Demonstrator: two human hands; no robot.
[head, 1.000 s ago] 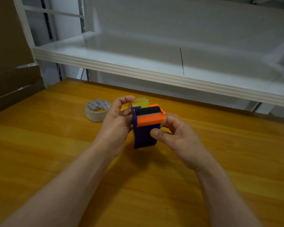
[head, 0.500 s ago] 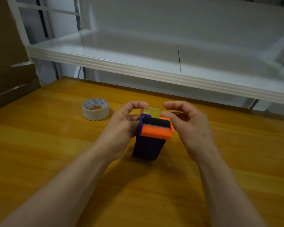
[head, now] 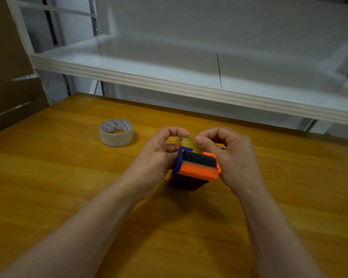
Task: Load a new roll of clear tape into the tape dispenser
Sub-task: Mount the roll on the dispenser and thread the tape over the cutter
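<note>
A purple and orange tape dispenser [head: 197, 169] with a black roller stands on the wooden table [head: 48, 187] between my hands. My left hand [head: 159, 155] grips its left side, fingers curled over the top. My right hand [head: 229, 155] holds the right side, and its thumb and fingers pinch a yellowish translucent flap [head: 187, 142] at the dispenser's far top. A roll of clear tape [head: 116, 135] lies flat on the table to the left, apart from both hands.
A white metal shelf [head: 169, 77] overhangs the far edge of the table. Brown cardboard [head: 6, 77] stands at the left edge.
My right hand has moved from the dispenser's front face up to the yellowish flap at its top. The dispenser now sits lower and is tilted toward me.
</note>
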